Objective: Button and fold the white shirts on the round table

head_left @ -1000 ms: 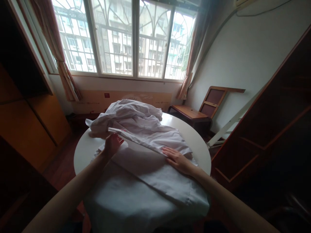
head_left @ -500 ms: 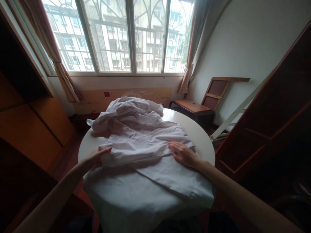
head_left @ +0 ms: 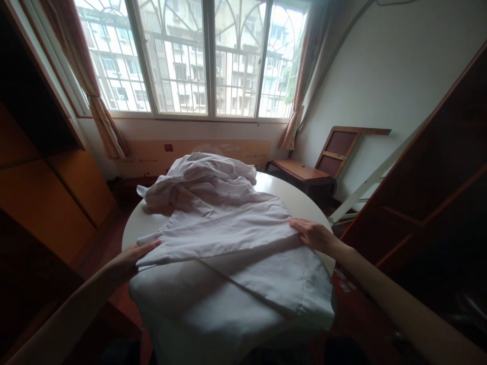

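A white long garment, coat-like (head_left: pixel 236 289), lies spread over a round white table (head_left: pixel 304 195), its lower part draping over the near edge. One sleeve (head_left: pixel 224 235) stretches across it from left to right. My left hand (head_left: pixel 139 256) grips the cuff end at the left, thumb on top and fingers underneath. At the right, my right hand (head_left: pixel 310 234) pinches the upper end of the sleeve near the shoulder. Between my hands the sleeve is pulled fairly straight. Behind it lies a crumpled heap of white cloth (head_left: pixel 205 170).
A barred window (head_left: pixel 207 61) with tied curtains (head_left: pixel 102 121) is beyond the table. A long cardboard box (head_left: pixel 152 152) leans below it. To the right are a low wooden stool-like table (head_left: pixel 302 170) and a dark wooden panel (head_left: pixel 418 203). Orange cabinets (head_left: pixel 76 192) stand at left.
My hands have moved apart, the left towards the left and nearer, the right to the right. The sleeve between them has gone from wrinkled to stretched flat.
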The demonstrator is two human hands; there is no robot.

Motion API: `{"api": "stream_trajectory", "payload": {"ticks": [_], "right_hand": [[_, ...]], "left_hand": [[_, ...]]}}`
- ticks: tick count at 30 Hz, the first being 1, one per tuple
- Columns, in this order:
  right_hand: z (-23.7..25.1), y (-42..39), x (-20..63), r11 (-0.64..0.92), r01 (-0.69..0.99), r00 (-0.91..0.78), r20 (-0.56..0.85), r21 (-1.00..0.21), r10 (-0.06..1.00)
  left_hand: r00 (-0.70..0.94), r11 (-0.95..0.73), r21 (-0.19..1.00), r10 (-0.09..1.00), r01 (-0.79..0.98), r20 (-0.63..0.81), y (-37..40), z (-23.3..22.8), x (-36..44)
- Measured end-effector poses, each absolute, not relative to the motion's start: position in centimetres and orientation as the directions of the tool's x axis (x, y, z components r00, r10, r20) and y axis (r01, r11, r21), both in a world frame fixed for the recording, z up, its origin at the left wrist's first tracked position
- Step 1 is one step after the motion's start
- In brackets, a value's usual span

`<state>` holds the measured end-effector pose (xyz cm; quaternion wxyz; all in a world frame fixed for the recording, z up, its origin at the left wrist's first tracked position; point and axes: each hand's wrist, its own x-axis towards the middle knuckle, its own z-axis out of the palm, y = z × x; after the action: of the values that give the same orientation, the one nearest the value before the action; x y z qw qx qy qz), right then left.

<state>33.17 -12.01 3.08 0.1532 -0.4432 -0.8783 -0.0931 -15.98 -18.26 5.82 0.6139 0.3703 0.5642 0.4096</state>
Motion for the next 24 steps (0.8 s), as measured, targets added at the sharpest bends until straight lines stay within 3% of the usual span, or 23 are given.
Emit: {"api": "stream_trajectory", "payload": {"ticks": [4,9,12,19,24], "right_hand": [[2.7,-12.2,33.4,0.541,0.840,-0.490,0.376,-0.036,0.786],[2.2,-12.7,33.6,0.491,0.867,-0.451,0.291,-0.078,0.843],[2.0,-13.0,33.5,0.422,0.903,-0.380,0.309,-0.083,0.872],[1.7,-13.6,32.7,0.250,0.968,-0.225,0.461,0.007,0.858],[1.2,-12.9,31.8,0.249,0.967,-0.184,0.542,-0.048,0.820]], "left_hand": [[-0.014,0.387,0.921,0.922,0.052,-0.386,-18.8,6.1,-17.1],[0.149,0.314,0.884,0.912,0.348,-0.382,-19.2,5.7,-18.9],[0.209,0.215,0.864,0.917,0.455,-0.338,-19.1,4.9,-19.4],[0.196,0.206,0.859,0.924,0.469,-0.328,-18.6,2.8,-20.4],[0.224,0.197,0.847,0.912,0.493,-0.343,-18.6,2.9,-20.4]]}}
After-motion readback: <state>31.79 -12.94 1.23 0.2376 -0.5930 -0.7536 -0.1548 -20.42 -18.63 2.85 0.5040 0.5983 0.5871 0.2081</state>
